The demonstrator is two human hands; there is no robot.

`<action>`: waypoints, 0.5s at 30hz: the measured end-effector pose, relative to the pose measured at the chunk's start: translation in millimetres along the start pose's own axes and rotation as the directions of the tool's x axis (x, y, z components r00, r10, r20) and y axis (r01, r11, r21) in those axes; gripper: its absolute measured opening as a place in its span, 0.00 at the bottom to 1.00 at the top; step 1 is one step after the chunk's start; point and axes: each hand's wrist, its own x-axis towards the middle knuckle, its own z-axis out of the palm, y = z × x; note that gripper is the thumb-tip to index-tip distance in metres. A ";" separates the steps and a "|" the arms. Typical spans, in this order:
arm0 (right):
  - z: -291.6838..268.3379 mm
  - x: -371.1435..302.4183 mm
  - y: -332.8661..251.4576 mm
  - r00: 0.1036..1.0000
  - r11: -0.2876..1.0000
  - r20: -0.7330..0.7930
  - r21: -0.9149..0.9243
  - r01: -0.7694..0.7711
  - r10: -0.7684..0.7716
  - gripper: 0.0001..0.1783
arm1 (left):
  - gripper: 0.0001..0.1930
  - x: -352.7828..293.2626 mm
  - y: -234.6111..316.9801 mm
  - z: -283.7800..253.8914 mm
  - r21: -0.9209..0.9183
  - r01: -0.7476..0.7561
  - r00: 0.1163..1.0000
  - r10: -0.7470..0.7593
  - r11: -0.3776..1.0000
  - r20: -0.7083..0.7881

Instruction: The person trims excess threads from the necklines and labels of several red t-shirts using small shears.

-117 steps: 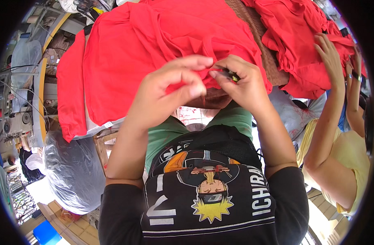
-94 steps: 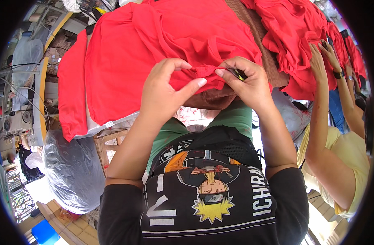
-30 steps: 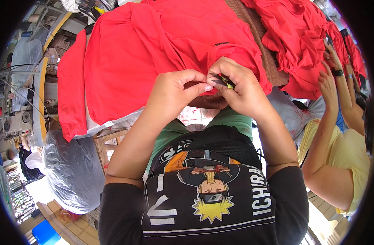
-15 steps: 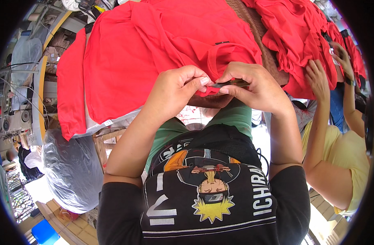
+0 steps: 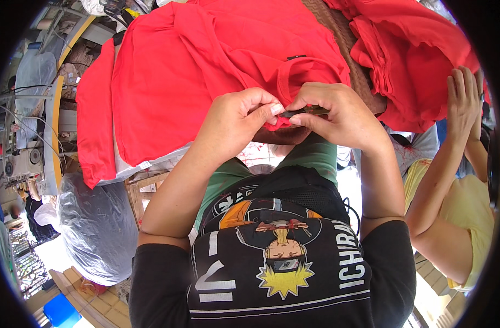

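Observation:
A red garment (image 5: 162, 87) lies spread in soft folds in front of me, a small dark label near its right edge. My left hand (image 5: 234, 117) is closed in a pinch on the garment's near edge, thumb against fingertips. Close beside it, my right hand (image 5: 340, 117) is closed around small thread snips (image 5: 289, 114). Their dark tip points left to the pinched cloth, and my fingers hide much of their body. A bit of red cloth shows below the tip, between both hands.
At the right, a co-worker in a yellow shirt (image 5: 468, 218) handles another red garment (image 5: 414, 54). Brown patterned cloth (image 5: 337, 24) runs between the two garments. A large bag in clear plastic (image 5: 97, 229) stands at the left, below a shelf with cables and machine parts.
My hands stay almost in place, with the snips shifted slightly left at the cloth edge. The co-worker's hands have moved right and lifted, pulling their red garment along.

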 end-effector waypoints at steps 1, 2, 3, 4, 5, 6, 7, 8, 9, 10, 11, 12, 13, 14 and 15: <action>0.1 -0.1 -0.5 1.000 1.000 -0.002 0.004 -0.022 0.022 0.09 | 0.10 -0.1 0.2 0.3 -0.007 0.000 1.000 0.000 1.000 -0.002; 0.3 -0.1 -1.1 0.999 0.999 -0.004 0.009 -0.044 0.044 0.09 | 0.10 -0.4 0.5 0.7 -0.015 0.001 1.000 -0.001 1.000 -0.004; 0.3 -0.3 -1.8 0.998 0.998 -0.006 0.012 -0.066 0.067 0.10 | 0.10 -0.2 0.8 1.0 -0.023 0.000 1.000 -0.001 1.000 -0.006; 0.2 -0.5 -2.2 0.998 0.999 -0.012 0.002 -0.054 0.054 0.09 | 0.10 0.0 0.8 0.9 -0.010 -0.004 1.000 0.004 1.000 -0.005; 0.2 -0.6 -2.5 0.999 0.999 -0.018 -0.008 -0.041 0.041 0.09 | 0.10 0.2 0.7 0.7 0.002 -0.009 1.000 0.009 1.000 -0.005; 0.5 -0.7 -2.7 0.999 0.999 -0.024 -0.017 -0.029 0.028 0.09 | 0.10 0.3 0.4 0.6 0.014 -0.014 1.000 0.014 1.000 -0.006; 0.8 -0.6 -3.0 0.999 0.999 -0.028 -0.024 -0.028 0.027 0.09 | 0.10 0.6 0.4 0.7 0.027 -0.014 1.000 0.014 1.000 -0.007; 1.0 -0.5 -3.5 0.999 0.999 -0.033 -0.031 -0.027 0.026 0.09 | 0.10 1.1 0.6 0.9 0.039 -0.014 1.000 0.014 0.999 -0.009; 1.4 -0.3 -3.9 0.999 0.999 -0.037 -0.037 -0.026 0.025 0.09 | 0.10 1.2 0.6 1.0 0.052 -0.014 1.000 0.015 0.999 -0.012; 2.0 -0.3 -4.1 0.999 0.999 -0.041 -0.040 -0.031 0.030 0.09 | 0.10 0.9 0.2 1.0 0.048 -0.019 1.000 0.020 0.999 -0.014; 2.8 -0.5 -4.3 0.998 0.998 -0.045 -0.042 -0.036 0.034 0.10 | 0.10 0.6 -0.3 1.0 0.044 -0.024 1.000 0.025 0.999 -0.016; 3.3 -0.6 -4.6 0.998 0.998 -0.050 -0.046 -0.042 0.040 0.10 | 0.10 0.4 -0.5 1.1 0.040 -0.030 0.999 0.031 0.999 -0.017; 4.0 -0.7 -4.8 0.998 0.998 -0.056 -0.049 -0.034 0.032 0.10 | 0.10 0.5 -0.7 1.5 0.046 -0.028 0.999 0.029 0.999 -0.019; 4.7 -0.8 -4.8 0.998 0.998 -0.061 -0.053 -0.027 0.024 0.10 | 0.10 0.7 -0.8 2.0 0.051 -0.026 0.999 0.027 0.998 -0.020; 5.6 -0.5 -4.8 0.998 0.998 -0.066 -0.056 -0.018 0.015 0.10 | 0.10 0.6 -1.3 2.3 0.056 -0.023 0.999 0.024 0.998 -0.024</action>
